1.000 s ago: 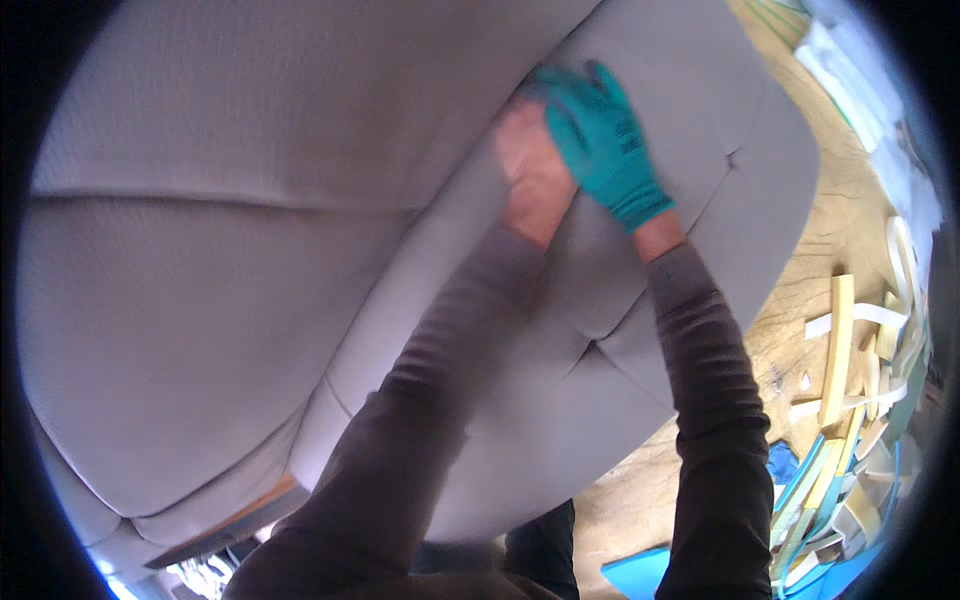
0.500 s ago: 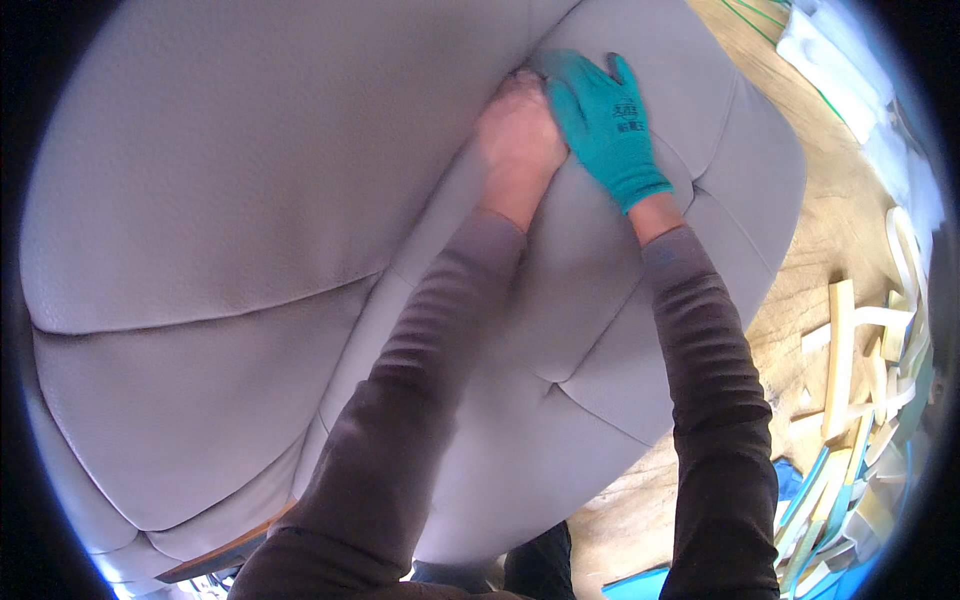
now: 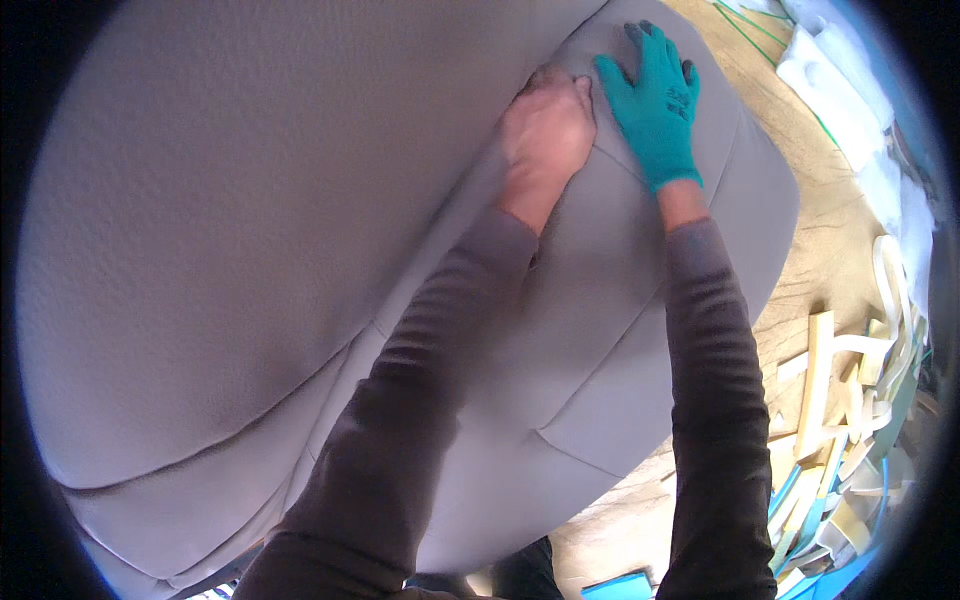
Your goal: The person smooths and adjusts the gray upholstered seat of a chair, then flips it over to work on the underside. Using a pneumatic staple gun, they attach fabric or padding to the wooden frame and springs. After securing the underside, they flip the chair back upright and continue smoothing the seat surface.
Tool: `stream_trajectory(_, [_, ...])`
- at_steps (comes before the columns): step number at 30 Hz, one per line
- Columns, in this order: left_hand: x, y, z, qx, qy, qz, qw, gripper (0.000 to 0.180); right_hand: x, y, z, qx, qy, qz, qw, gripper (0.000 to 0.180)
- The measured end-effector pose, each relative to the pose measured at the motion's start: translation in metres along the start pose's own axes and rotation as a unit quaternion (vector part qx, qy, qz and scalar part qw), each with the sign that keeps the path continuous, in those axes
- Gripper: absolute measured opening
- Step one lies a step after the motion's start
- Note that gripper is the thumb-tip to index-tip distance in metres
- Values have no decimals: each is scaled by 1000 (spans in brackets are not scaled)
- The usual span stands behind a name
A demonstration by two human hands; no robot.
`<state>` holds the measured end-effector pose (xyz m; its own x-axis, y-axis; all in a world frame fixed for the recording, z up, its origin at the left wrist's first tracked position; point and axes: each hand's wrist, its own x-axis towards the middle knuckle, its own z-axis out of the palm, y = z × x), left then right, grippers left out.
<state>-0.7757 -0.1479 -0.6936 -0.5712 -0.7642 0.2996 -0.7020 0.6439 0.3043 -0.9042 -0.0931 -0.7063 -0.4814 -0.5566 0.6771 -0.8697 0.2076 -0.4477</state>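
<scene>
Grey padded upholstery, looking like a sofa, fills most of the view, with a large smooth panel (image 3: 230, 220) on the left and a seamed, tufted section (image 3: 600, 330) on the right. At the long crease between them is my bare left hand (image 3: 548, 135), slightly blurred. Its fingers curl down out of sight and its thumb points away from me; what they grip, if anything, is hidden. My right hand (image 3: 660, 110), in a teal knit glove with dark fingertips, lies on the tufted section just to the right, fingers spread and holding nothing.
Beyond the upholstery's right edge is a tan, wrinkled surface (image 3: 780, 260). Cream and white foam strips (image 3: 818, 385) lie heaped there, with blue pieces (image 3: 620, 585) lower down. White fluffy padding (image 3: 835, 90) and thin green cords (image 3: 745, 30) are at the upper right.
My right hand has come away from beside the left hand, moving right and farther off, its fingers now spread. My left hand has shifted slightly right along the crease. The upholstery sits differently in view.
</scene>
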Motion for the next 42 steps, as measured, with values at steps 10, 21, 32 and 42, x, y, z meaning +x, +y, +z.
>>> stream_trajectory(10, [20, 15, 18, 39, 9, -7, 999, 35, 32, 39, 45, -149, -6, -9, 989, 83])
stream_trajectory(21, [71, 37, 50, 89, 35, 35, 995, 34, 61, 48, 15, -110, -141, 47, 983, 67])
stream_trajectory(32, [74, 30, 60, 75, 90, 75, 990, 28, 45, 105, 11, 15, -74, 13, 997, 60])
stream_trajectory(42, [73, 40, 49, 58, 40, 13, 997, 29, -355, 272, -242, -263, 137, 552, 779, 53])
